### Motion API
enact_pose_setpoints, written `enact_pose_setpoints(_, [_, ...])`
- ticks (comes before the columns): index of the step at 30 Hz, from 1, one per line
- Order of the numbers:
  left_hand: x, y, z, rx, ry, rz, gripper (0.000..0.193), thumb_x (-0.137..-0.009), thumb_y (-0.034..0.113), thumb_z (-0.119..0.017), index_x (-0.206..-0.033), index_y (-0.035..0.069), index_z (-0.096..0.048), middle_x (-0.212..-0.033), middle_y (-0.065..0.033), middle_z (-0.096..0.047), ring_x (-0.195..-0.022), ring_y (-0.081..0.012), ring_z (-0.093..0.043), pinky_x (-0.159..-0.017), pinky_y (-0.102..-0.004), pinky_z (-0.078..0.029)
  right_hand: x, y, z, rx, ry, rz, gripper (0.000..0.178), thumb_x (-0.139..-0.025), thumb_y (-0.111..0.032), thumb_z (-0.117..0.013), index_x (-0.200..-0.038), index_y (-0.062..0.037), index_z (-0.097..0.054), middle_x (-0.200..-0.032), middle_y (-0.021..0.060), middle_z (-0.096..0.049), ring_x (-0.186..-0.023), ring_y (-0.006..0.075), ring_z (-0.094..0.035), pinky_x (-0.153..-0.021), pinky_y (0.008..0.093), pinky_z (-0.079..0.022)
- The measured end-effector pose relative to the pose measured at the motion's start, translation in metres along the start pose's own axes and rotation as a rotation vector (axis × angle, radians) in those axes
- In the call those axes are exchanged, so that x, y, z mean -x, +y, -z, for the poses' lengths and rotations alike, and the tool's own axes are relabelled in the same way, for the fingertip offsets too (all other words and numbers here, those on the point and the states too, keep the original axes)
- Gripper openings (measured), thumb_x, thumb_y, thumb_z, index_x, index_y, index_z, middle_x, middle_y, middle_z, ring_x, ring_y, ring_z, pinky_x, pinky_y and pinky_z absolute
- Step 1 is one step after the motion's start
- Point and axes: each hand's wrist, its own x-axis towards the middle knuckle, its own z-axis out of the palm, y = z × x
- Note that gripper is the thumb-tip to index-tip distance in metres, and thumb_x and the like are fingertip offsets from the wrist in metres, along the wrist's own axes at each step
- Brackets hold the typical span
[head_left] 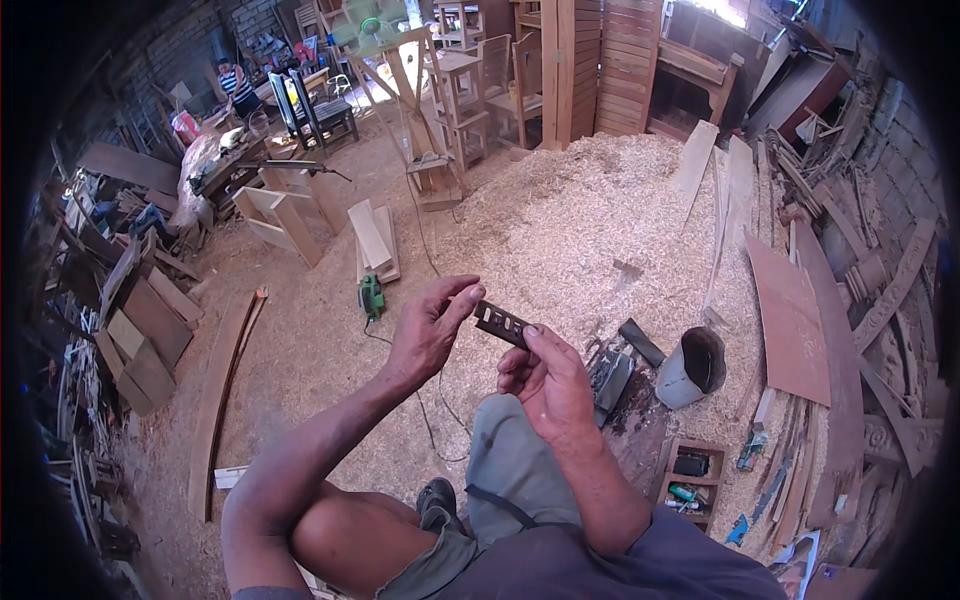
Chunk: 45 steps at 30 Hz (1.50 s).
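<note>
My right hand (562,392) pinches one end of a small dark metal plate with slots and holes (503,325), between thumb and fingers. The plate is held up above my knees, tilted down to the right. My left hand (424,335) is closed, its thumb and fingertips pressed together right by the plate's far left end. Whether these fingertips touch the plate or hold something tiny cannot be made out.
A green power planer (371,297) lies on the floor beside stacked boards (373,240). To my right are a grey bucket (690,368), a dark block-like piece (612,380) and a wooden tool box (690,478). Wood shavings (570,220) spread ahead. Another person (236,88) is far left.
</note>
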Motion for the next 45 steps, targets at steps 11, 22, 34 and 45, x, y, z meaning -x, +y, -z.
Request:
enact_pose_setpoints(11, [0.001,0.003,0.006,-0.197,0.045,-0.052,0.031,-0.094,0.022,-0.057,-0.113,-0.002,-0.061,-0.099,-0.009,-0.061,-0.091,-0.0153,-0.06,-0.081,-0.0272,-0.047,-0.011,0.008,0.002,-0.049,0.037,-0.034,0.015,-0.095,-0.02,-0.05,-0.099,-0.0059,-0.054,-0.071,0.01,-0.064,-0.057,0.0172,-0.063,-0.054,0.0278,-0.054])
enact_pose_setpoints(22, [0.002,-0.002,0.0,-0.362,0.111,-0.159,0.032,-0.088,0.029,-0.063,-0.112,0.006,-0.064,-0.092,-0.0113,-0.062,-0.08,-0.0221,-0.061,-0.071,-0.0332,-0.049,-0.013,0.013,0.01,-0.048,0.055,-0.053,0.015,-0.095,-0.022,-0.053,-0.097,-0.0076,-0.057,-0.07,0.0063,-0.061,-0.057,0.0176,-0.057,-0.055,0.032,-0.049])
enact_pose_setpoints(34, [0.0,-0.013,-0.001,-0.444,0.108,-0.242,0.034,-0.089,0.027,-0.06,-0.117,0.008,-0.06,-0.097,-0.0101,-0.062,-0.079,-0.0231,-0.061,-0.07,-0.0353,-0.05,-0.024,0.016,0.017,-0.165,0.029,-0.09,0.016,-0.097,-0.023,-0.049,-0.1,-0.0078,-0.054,-0.072,0.0071,-0.061,-0.058,0.0175,-0.057,-0.056,0.0311,-0.049])
enact_pose_setpoints(45, [0.001,-0.016,0.0,-0.468,0.118,-0.262,0.035,-0.087,0.028,-0.064,-0.115,0.007,-0.061,-0.096,-0.0112,-0.06,-0.078,-0.0249,-0.061,-0.069,-0.0368,-0.049,-0.024,0.019,0.009,-0.134,0.008,-0.127,0.018,-0.096,-0.024,-0.05,-0.1,-0.0076,-0.057,-0.069,0.0049,-0.059,-0.059,0.0164,-0.056,-0.058,0.0309,-0.046])
